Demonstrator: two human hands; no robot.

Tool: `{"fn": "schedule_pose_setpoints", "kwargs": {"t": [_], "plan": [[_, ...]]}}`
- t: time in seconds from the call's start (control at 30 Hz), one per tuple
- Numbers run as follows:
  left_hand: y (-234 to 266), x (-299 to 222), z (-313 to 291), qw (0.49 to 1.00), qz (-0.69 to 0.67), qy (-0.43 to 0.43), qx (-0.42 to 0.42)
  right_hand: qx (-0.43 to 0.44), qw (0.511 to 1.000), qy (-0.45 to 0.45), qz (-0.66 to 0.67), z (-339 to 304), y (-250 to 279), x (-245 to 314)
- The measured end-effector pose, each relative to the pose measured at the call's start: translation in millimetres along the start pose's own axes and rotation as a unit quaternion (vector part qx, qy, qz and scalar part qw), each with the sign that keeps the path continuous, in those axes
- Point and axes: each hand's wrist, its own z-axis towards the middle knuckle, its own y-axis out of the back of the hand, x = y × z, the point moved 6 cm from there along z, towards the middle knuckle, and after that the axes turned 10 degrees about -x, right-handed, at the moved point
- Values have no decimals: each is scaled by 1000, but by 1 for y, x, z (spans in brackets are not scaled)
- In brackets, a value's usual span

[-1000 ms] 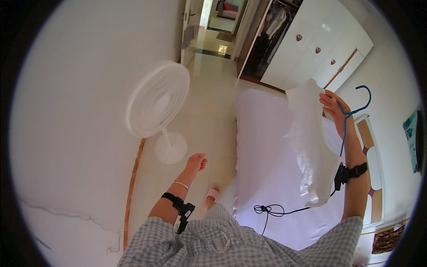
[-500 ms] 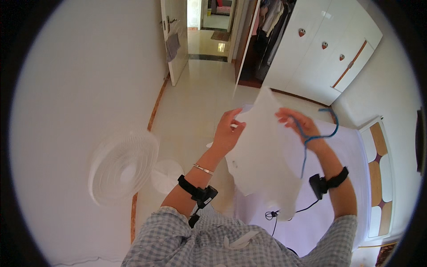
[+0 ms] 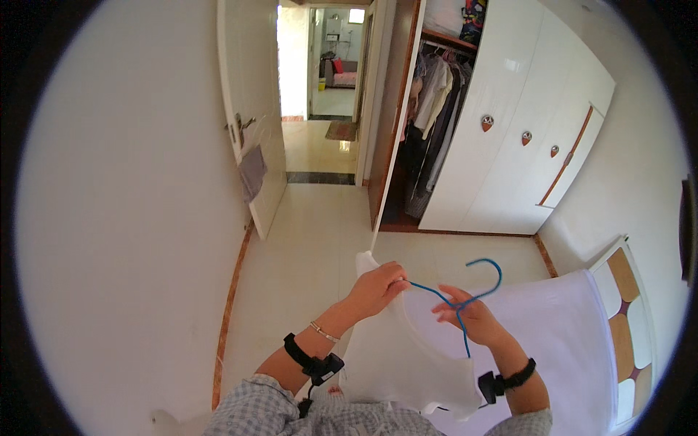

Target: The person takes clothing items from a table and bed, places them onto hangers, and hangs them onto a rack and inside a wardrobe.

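Note:
A white sleeveless-looking top [image 3: 396, 356] hangs in front of me, its lower part close to my body. My left hand [image 3: 379, 289] is closed at one shoulder of the top, pinching the left end of a blue wire hanger [image 3: 494, 272] together with the cloth. The hanger's hook points up and to the right, and its right arm slopes down to the other shoulder of the top. Against the hanger's neck lies my right hand [image 3: 472, 316], its fingers apart and stretched to the left. Cloth hides the hanger's lower part.
A bed with a lilac sheet [image 3: 538, 327] and a panelled headboard [image 3: 631, 327] stands to the right. Ahead is a white wardrobe [image 3: 502, 94], one door open on hanging clothes [image 3: 436, 94]. An open room door [image 3: 254, 109] with a grey cloth [image 3: 252, 174] stands at the left.
My view has tilted up toward the wardrobe, and the fan has left it. My left hand has taken hold of the hanger's end at the top's shoulder. The hanger has shifted from my right wrist toward the fingers.

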Motion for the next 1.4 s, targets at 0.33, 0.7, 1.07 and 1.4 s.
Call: {"fn": "schedule_pose_setpoints", "kwargs": {"t": [0.33, 0.7, 1.07, 1.4], "plan": [[15, 213, 142, 993, 19, 80, -86, -125, 985, -105, -55, 120, 70, -73], [-53, 336, 308, 990, -20, 121, -69, -152, 973, -154, 80, 288, 148, -90], [-140, 420, 433, 991, -68, 63, 100, -309, 934, -178, -13, 375, 250, -103], [-174, 445, 509, 963, -267, 31, -23, -427, 889, -160, 41, 500, 324, -134]]}}
